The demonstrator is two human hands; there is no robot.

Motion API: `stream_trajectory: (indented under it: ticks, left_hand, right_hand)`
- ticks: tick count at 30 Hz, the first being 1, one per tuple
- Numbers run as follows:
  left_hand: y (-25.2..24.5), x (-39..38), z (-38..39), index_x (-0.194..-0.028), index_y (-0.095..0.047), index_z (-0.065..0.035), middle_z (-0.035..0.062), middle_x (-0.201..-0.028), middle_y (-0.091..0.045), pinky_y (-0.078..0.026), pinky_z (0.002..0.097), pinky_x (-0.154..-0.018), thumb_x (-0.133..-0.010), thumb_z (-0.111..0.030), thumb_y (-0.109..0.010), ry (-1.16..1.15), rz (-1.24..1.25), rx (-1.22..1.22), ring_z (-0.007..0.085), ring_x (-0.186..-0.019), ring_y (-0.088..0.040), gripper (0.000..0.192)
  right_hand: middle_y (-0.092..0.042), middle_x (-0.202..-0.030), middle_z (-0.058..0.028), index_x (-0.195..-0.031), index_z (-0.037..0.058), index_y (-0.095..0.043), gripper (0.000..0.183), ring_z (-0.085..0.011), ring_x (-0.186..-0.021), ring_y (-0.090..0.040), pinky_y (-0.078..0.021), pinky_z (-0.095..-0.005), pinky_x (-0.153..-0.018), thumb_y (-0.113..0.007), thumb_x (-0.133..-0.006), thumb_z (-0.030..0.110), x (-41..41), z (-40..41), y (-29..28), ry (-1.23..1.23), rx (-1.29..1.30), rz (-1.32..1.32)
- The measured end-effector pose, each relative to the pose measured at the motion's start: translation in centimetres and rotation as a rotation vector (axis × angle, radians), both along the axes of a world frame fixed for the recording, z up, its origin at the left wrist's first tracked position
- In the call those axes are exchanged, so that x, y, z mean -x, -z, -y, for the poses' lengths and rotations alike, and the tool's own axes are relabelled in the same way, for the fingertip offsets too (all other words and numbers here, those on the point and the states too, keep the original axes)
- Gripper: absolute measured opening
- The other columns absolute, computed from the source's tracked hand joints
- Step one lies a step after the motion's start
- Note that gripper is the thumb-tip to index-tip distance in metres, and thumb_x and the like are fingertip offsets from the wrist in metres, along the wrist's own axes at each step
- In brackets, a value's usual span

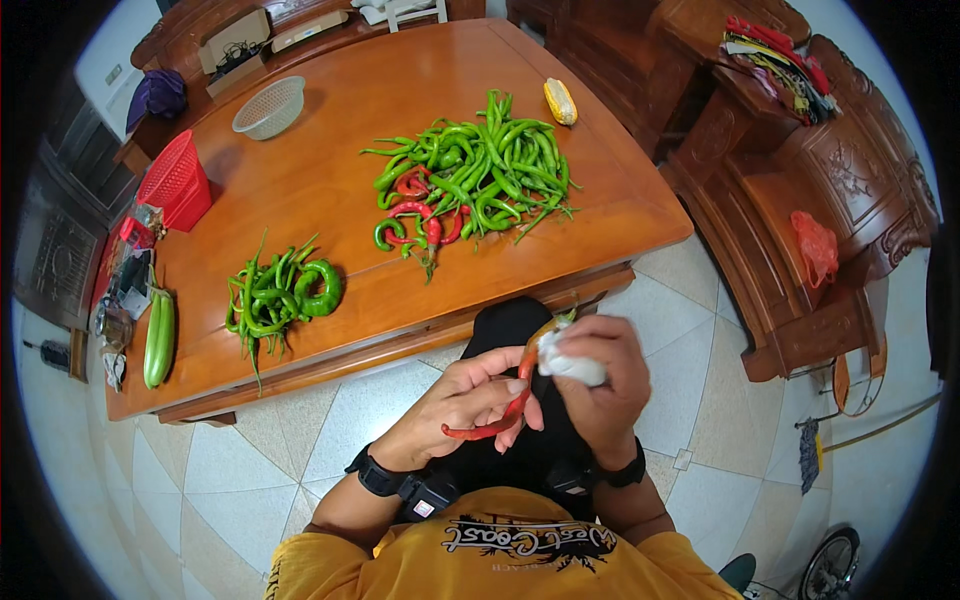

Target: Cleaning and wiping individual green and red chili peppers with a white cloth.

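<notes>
Above my lap, my left hand [480, 401] holds a long curved red chili pepper [516, 409] between thumb and fingers, its tip pointing left. My right hand [606, 367] grips a white cloth or tissue [562, 361] pressed against the pepper's stem end; the green stem shows above it. Beyond my hands on the wooden table lies a large heap of green chili peppers [495, 165], with several red chili peppers [427, 217] at its near left side. A smaller pile of green peppers [277, 296] lies further left.
On the wooden table [337, 180] are a green eggplant [159, 337], red plastic baskets [176, 184], a pale plastic colander [270, 109] and a corn cob [560, 102]. The table's near edge runs just beyond my knees. A carved wooden bench [825, 180] stands at the right.
</notes>
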State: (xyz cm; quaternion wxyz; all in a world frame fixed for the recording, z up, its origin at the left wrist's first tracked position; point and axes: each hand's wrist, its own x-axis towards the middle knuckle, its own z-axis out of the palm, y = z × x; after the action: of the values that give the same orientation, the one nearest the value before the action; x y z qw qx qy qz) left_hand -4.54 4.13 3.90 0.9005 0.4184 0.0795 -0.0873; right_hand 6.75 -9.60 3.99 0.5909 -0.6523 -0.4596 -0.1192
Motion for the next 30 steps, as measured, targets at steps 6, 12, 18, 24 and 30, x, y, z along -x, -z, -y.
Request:
stream_trajectory:
  ticks: [6,12,18,24,30]
  left_hand:
    - [0.4,-0.3,-0.3,-0.130,-0.043,-0.0020,0.0152,-0.082,-0.064,-0.047,0.0215,-0.052,-0.096,-0.013,-0.045,0.024,0.019,-0.013,0.0122,-0.056,-0.057,0.036]
    - [0.3,-0.5,-0.4,-0.126,-0.047,0.0012,0.0180,-0.081,-0.063,-0.045,0.0230,-0.049,-0.092,-0.011,-0.046,-0.034,-0.030,-0.050,0.0168,-0.054,-0.057,0.035]
    - [0.4,-0.7,-0.3,-0.124,-0.048,0.0034,0.0168,-0.080,-0.063,-0.044,0.0219,-0.049,-0.093,-0.010,-0.045,0.033,-0.045,-0.074,0.0160,-0.052,-0.055,0.034]
    - [0.7,-1.0,-0.2,-0.123,-0.049,0.0032,0.0146,-0.076,-0.062,-0.044,0.0226,-0.049,-0.094,-0.011,-0.046,0.063,-0.042,-0.110,0.0155,-0.050,-0.055,0.033]
    - [1.0,-0.8,-0.3,-0.125,-0.050,0.0011,0.0093,-0.074,-0.061,-0.043,0.0210,-0.049,-0.097,-0.016,-0.045,-0.025,0.009,-0.025,0.0112,-0.051,-0.052,0.033]
  right_hand:
    - [-0.060,-0.099,-0.0121,-0.094,0.0045,-0.062,0.031,-0.0236,-0.085,-0.061,-0.0487,-0.0297,-0.074,-0.072,-0.066,-0.006,-0.6,0.3,0.7,-0.015,-0.011,-0.135]
    - [-0.062,-0.093,-0.0123,-0.094,0.0034,-0.062,0.032,-0.0232,-0.082,-0.062,-0.0494,-0.0300,-0.072,-0.075,-0.065,-0.004,-0.3,0.4,1.2,-0.212,0.110,-0.169]
    - [-0.062,-0.092,-0.0118,-0.090,0.0029,-0.062,0.027,-0.0228,-0.079,-0.062,-0.0494,-0.0286,-0.069,-0.073,-0.067,-0.005,-0.9,0.6,0.9,-0.031,0.010,-0.095]
    - [-0.063,-0.091,-0.0120,-0.091,0.0034,-0.062,0.026,-0.0230,-0.079,-0.063,-0.0496,-0.0287,-0.070,-0.073,-0.069,-0.005,-0.8,1.0,0.8,-0.094,0.048,-0.192]
    - [-0.063,-0.091,-0.0125,-0.092,0.0035,-0.062,0.027,-0.0239,-0.081,-0.063,-0.0499,-0.0291,-0.071,-0.073,-0.068,-0.005,-0.7,0.8,0.9,-0.210,0.116,-0.178]
